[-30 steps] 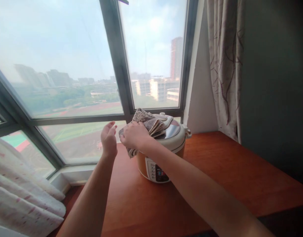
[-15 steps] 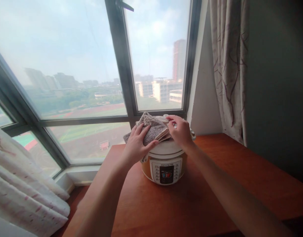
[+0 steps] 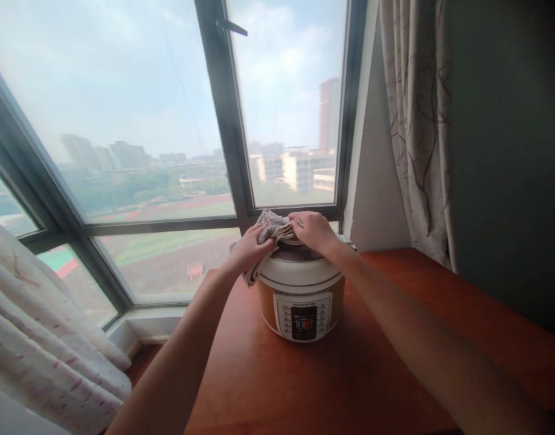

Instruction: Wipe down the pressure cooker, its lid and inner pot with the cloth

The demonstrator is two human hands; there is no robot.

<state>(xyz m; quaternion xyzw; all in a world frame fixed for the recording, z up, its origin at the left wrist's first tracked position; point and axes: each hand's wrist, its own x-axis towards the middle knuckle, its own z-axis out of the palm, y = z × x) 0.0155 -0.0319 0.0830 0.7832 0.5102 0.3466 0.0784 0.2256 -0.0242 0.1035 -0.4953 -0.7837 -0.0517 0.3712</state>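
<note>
An orange and cream electric pressure cooker (image 3: 301,302) stands on a reddish wooden table (image 3: 395,338), its control panel facing me. A bunched grey patterned cloth (image 3: 272,226) lies on the left rear of its lid. My left hand (image 3: 247,250) grips the cloth at the lid's left edge. On top of the lid, my right hand (image 3: 312,231) presses down, its fingers touching the cloth.
A large window (image 3: 168,121) with a dark frame runs behind the table. A patterned curtain (image 3: 417,121) hangs at the right, next to a dark wall. White fabric with red marks (image 3: 46,338) lies at the lower left.
My left hand went from hanging free to gripping the cloth. My right hand shifted from the cloth's left side onto the lid top. The cloth got bunched up smaller; the view rose slightly.
</note>
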